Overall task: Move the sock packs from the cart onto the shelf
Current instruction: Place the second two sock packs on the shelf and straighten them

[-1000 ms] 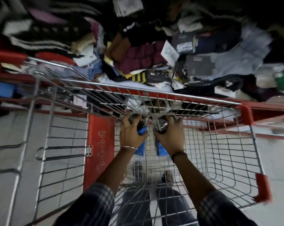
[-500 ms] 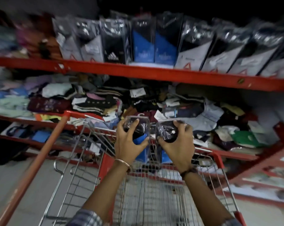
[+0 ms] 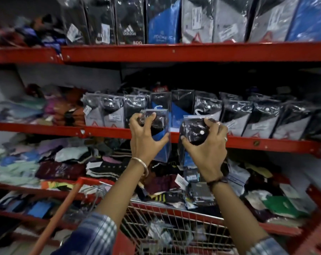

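Observation:
My left hand [image 3: 144, 139] grips a clear-wrapped sock pack [image 3: 160, 132] with black socks and a blue card. In my right hand [image 3: 206, 146] is a second such sock pack [image 3: 191, 131]. Both packs are upright, held in front of the red edge of the middle shelf [image 3: 108, 130], where a row of standing sock packs [image 3: 237, 116] fills the shelf. The wire cart [image 3: 174, 218] with its red handle is below my forearms, and a few wrapped packs [image 3: 159, 232] lie inside it.
The top shelf [image 3: 192, 52] carries another row of upright packs. Loose folded socks [image 3: 64, 162] are heaped on the lower shelf and at the left of the middle one. A bottom shelf holds blue items [image 3: 40, 208].
Both hands lifted the two packs out of the cart and up to the height of the middle shelf. The view tilted up from the cart to the shelves.

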